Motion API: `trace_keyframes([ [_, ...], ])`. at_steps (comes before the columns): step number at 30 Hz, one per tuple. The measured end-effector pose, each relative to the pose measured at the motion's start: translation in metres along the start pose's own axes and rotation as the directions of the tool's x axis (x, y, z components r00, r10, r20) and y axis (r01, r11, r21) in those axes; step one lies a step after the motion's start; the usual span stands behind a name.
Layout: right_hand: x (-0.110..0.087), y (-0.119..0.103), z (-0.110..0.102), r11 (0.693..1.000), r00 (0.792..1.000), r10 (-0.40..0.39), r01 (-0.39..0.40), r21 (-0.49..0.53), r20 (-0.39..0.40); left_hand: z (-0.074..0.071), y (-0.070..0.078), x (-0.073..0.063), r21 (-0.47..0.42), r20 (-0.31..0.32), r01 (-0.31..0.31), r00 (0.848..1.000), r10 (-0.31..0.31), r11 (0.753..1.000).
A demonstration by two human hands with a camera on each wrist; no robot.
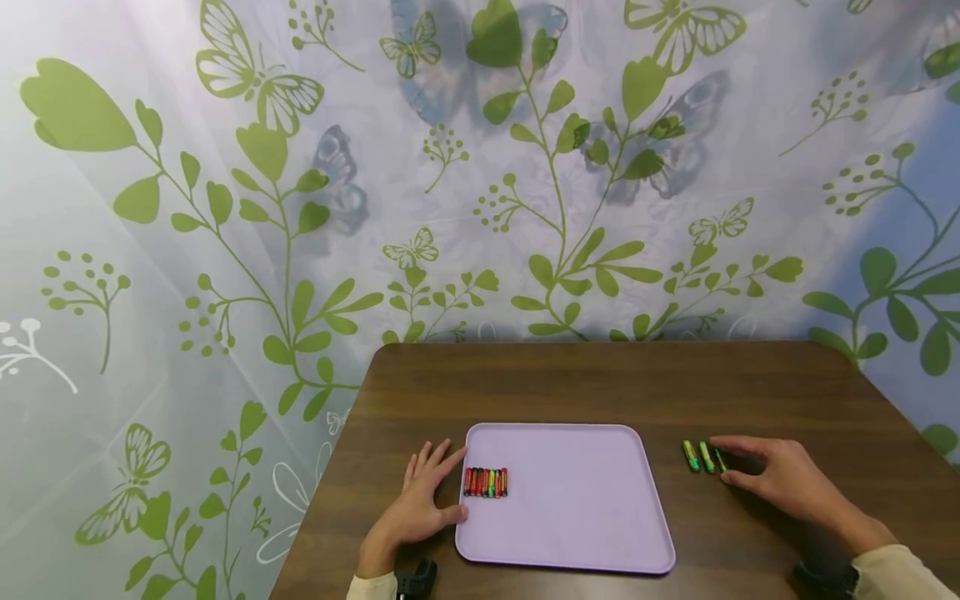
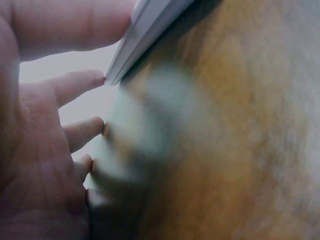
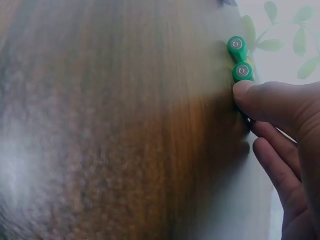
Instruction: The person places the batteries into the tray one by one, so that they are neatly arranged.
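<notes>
A lavender tray (image 1: pixel 570 500) lies on the table, with a row of red batteries (image 1: pixel 476 482) and one green battery (image 1: pixel 492 483) standing out among them at its left side. My left hand (image 1: pixel 420 504) is spread beside the tray, its thumb and forefinger at the tray's left rim. To the right of the tray, two green batteries (image 1: pixel 698 457) lie side by side on the wood. Just beyond them my right hand (image 1: pixel 787 479) pinches a third green battery (image 1: pixel 721 460) between thumb and forefinger, at its two ends. In the right wrist view, the thumb (image 3: pixel 247 96) hides most of that battery.
The brown wooden table (image 1: pixel 600 379) reaches back to a hanging cloth (image 1: pixel 450 208) printed with leaves and butterflies. A dark wrist device (image 1: pixel 417 577) sits by the left cuff. Much of both wrist views is blurred.
</notes>
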State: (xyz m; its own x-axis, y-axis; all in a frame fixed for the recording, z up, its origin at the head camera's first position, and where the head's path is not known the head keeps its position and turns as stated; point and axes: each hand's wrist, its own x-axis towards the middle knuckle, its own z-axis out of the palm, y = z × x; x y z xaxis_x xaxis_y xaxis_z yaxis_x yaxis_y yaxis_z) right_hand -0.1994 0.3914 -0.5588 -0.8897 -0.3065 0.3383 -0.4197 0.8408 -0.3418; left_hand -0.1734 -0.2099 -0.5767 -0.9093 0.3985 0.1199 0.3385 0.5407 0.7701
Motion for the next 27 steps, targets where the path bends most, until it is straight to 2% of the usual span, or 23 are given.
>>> trace_keyframes([
  [6,0.001,-0.005,-0.003,1.000,1.000,0.009,-0.009,0.015,-0.023,-0.005,0.012,0.003,0.063,0.045,0.088,0.995,-0.091,0.994],
  [12,0.005,-0.026,0.003,0.992,0.997,0.014,-0.004,0.128,-0.076,-0.005,0.012,0.001,0.087,0.041,0.096,0.994,-0.100,0.992],
  [17,0.013,-0.055,0.021,0.969,0.995,0.004,0.020,0.246,-0.097,-0.006,0.012,0.001,0.077,0.043,0.090,0.995,-0.094,0.993],
  [27,0.038,-0.112,0.064,0.909,0.995,-0.017,0.055,0.414,-0.095,0.001,-0.002,-0.002,-0.007,-0.012,-0.008,1.000,0.008,1.000],
])
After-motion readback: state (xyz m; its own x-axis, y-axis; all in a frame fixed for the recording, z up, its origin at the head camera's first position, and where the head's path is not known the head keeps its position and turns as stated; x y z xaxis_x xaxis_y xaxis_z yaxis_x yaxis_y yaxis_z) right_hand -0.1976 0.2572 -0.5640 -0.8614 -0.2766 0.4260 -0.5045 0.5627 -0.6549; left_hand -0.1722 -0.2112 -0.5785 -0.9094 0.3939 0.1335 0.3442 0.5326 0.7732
